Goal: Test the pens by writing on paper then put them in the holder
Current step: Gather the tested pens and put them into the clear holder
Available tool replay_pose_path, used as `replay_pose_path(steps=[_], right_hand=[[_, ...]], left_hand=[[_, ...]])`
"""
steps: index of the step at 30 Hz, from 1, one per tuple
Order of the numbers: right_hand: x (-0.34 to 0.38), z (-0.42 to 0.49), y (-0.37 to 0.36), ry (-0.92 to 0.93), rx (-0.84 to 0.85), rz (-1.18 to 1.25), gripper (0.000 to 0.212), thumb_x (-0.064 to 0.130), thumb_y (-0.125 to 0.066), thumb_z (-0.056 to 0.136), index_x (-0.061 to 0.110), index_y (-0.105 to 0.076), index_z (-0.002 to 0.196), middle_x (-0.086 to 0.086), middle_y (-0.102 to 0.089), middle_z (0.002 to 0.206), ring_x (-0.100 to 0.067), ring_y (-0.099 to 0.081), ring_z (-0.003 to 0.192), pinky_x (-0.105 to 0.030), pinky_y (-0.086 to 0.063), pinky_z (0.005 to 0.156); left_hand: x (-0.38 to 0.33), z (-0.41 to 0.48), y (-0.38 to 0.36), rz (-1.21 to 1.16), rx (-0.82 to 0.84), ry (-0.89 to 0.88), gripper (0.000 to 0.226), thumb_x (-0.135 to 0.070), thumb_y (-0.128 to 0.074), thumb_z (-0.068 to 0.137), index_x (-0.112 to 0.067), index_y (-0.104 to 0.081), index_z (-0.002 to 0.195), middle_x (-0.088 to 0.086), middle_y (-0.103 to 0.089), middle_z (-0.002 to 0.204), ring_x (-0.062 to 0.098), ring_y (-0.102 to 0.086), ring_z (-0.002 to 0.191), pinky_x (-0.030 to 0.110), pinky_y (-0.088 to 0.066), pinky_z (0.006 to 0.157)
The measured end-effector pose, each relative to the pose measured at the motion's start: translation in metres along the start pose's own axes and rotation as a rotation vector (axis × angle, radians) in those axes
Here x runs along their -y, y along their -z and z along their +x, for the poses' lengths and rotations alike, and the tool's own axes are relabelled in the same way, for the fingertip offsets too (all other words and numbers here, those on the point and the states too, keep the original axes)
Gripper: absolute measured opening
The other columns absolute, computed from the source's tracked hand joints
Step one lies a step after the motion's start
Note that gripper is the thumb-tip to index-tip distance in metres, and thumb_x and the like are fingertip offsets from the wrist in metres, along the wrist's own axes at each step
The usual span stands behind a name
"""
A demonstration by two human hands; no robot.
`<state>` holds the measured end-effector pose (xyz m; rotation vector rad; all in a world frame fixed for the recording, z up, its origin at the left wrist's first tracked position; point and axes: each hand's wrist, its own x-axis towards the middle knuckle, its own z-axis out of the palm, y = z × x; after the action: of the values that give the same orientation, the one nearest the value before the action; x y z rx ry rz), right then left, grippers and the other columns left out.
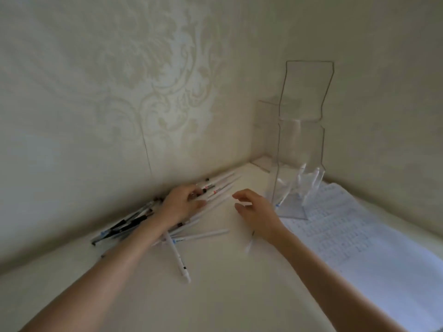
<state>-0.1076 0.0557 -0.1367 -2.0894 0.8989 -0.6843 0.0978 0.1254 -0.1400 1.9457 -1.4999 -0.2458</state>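
The fingers (pixel 194 193) of the left hand (pixel 182 203) are bent down onto the pile of pens (pixel 129 222) that lies along the foot of the wall (pixel 119 92). The tips are among the white barrels, but the picture is blurred there and I cannot tell if they already pinch one pen or only touch them. The fingers (pixel 241 195) of the right hand (pixel 257 213) are loosely curved and a little apart. They hold nothing, and the hand hovers over the table (pixel 215 295) between the pile and the holder (pixel 299 149). One white pen (pixel 178 257) lies apart from the pile, near the left forearm, and a thin pen (pixel 250 245) lies just beside the right wrist. The holder is of clear plastic and stands in the corner with a few tested pens (pixel 316 178) inside. The paper (pixel 359 248), with lines of writing on it, lies to the right, and the holder's foot touches it. I judge that the step in hand is choosing the next pen from the pile. The next move calls for separating one single barrel from its neighbours, giving it to the writing hand, and bringing the tip to a free place on the paper.
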Motion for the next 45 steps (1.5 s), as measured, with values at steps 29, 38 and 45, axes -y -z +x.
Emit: replay_pose_path(steps=[29, 38, 45], right_hand=[[0.028, -0.001, 0.013, 0.170, -0.107, 0.372, 0.025, 0.032, -0.055, 0.093, 0.007, -0.061, 0.096, -0.010, -0.063, 0.087, -0.018, -0.059, 0.074, -0.029, -0.050, 0.071], [0.072, -0.005, 0.095, 0.268, -0.380, 0.434, 0.025, 0.018, -0.053, 0.095, -0.001, -0.057, 0.080, 0.007, -0.041, 0.054, -0.005, -0.036, 0.049, -0.022, -0.029, 0.049], [0.066, -0.003, 0.186, 0.295, -0.769, 0.275, 0.017, 0.021, -0.052, 0.095, 0.011, -0.055, 0.082, 0.006, -0.036, 0.058, -0.001, -0.033, 0.047, -0.016, -0.027, 0.048]], left_hand=[[-0.065, -0.007, 0.022, -0.390, 0.398, -0.107, 0.027, -0.032, -0.041, 0.097, -0.016, -0.062, 0.099, -0.001, -0.071, 0.092, 0.009, -0.066, 0.084, 0.017, -0.046, 0.071], [-0.150, 0.009, 0.026, -0.384, 0.039, -0.321, 0.032, -0.027, -0.044, 0.097, -0.020, -0.056, 0.069, 0.000, -0.046, 0.068, 0.006, -0.045, 0.058, 0.019, -0.035, 0.058], [-0.221, 0.060, 0.013, -0.626, -0.197, -0.347, 0.019, -0.025, -0.056, 0.092, -0.011, -0.065, 0.082, -0.007, -0.051, 0.050, 0.003, -0.045, 0.043, 0.017, -0.036, 0.047]])
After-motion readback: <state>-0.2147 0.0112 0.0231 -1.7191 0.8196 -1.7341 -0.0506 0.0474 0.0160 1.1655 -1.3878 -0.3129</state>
